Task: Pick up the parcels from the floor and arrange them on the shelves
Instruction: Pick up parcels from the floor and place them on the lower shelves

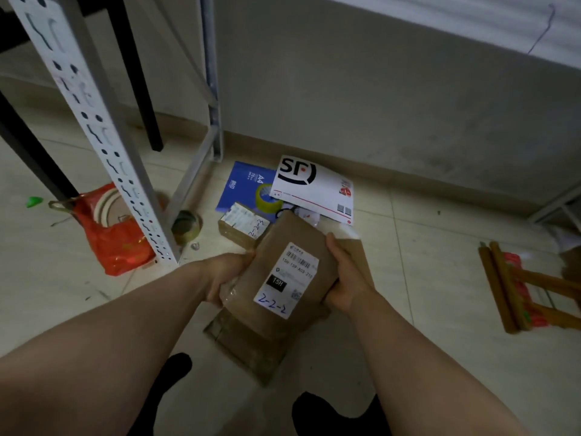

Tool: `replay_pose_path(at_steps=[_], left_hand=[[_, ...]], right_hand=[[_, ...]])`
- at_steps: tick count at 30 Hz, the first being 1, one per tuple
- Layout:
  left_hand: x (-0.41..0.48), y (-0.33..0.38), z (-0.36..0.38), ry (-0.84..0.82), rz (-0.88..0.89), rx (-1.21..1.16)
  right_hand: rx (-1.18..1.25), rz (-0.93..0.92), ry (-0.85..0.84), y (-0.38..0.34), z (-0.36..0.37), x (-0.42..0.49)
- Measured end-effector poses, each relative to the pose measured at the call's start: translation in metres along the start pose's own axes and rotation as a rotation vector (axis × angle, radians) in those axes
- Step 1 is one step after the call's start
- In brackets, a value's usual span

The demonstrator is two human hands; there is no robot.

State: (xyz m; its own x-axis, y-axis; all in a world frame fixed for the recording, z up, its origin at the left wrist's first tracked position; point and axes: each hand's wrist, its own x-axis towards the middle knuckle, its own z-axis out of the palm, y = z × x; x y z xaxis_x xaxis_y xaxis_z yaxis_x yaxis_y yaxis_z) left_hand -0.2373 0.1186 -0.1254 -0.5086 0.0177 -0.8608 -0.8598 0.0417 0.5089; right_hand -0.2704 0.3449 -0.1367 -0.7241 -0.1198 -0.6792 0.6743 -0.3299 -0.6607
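Left hand & right hand clamp brown parcel mid-frame; best lifted level, label up, to shelf upper left.

Envelope behind parcel (shelf post left)

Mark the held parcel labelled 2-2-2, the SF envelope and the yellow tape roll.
held parcel (pixel 290 272): head view, on its white label.
SF envelope (pixel 316 191): head view, white middle of its face.
yellow tape roll (pixel 261 195): head view, its yellow outer wall.
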Motion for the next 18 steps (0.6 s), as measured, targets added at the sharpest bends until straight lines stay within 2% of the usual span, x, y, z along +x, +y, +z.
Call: replay_pose_path(at_steps=[3,7,12,14,18], left_hand=[[0.009,0.005,0.007,-0.047,-0.017,0.073],[0.008,0.009,0.010,0.025,0.005,0.274],[-0.035,0.002,0.005,0.152,0.062,0.131],[-0.060,0.002,0.002,0.211,0.057,0.108],[-0.132,0.020,0.009,0.187,0.005,0.045]], right_hand=[[-0.145,0.047,0.047,0.007,0.006,0.018],[-0.196,0.128,0.120,0.017,0.013,0.020],[-0.314,0.269,0.195,0.024,0.042,-0.030],[-0.283,0.359,0.212,0.014,0.055,-0.063],[-0.227,0.388,0.227,-0.021,0.069,-0.132]])
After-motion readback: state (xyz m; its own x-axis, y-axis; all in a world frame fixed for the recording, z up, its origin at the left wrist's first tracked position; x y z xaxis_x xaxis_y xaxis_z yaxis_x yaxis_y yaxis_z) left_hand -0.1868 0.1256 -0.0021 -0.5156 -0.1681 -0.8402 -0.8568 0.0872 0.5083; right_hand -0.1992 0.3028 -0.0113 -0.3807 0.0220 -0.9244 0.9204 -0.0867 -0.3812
